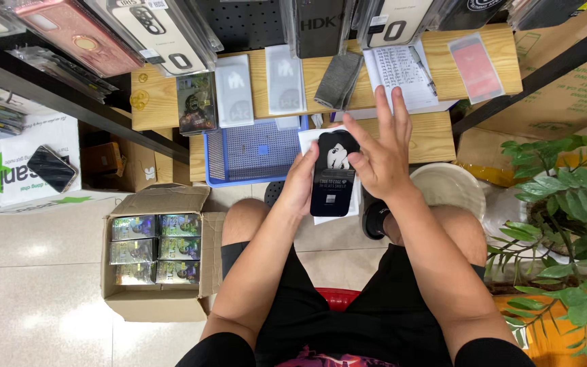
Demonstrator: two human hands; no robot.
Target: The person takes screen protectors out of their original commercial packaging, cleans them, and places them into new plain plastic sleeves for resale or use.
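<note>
Sitting low before a pale wooden desk [436, 136], the person works over bare knees. Far left, a dark smartphone [51, 168] lies on a white carton with green print [8, 173]. On the tiled floor beside the left knee stands an open brown cardboard box [154, 299] packed with small shiny packets [156, 248] in rows. Further right, a blue perforated plastic tray [256, 153] sits at the desk's front edge, with flat grey-white sleeves [234, 88] lying on the desk just behind it. The left hand [299, 183] is closed around the left edge of a slim black rectangular package with a white figure printed on it [333, 173], held upright above the lap, between the knees and the desk, with a white sheet [310, 139] directly behind it. The right hand [383, 146] is released, fingers spread, its palm against the package's right edge, gripping nothing. Behind it on the desk lie a folded grey cloth [339, 79] and a handwritten paper sheet [399, 71]. A round pale bowl [451, 187] sits by the right knee; a green leafy potted plant [565, 204] fills the far right.
</note>
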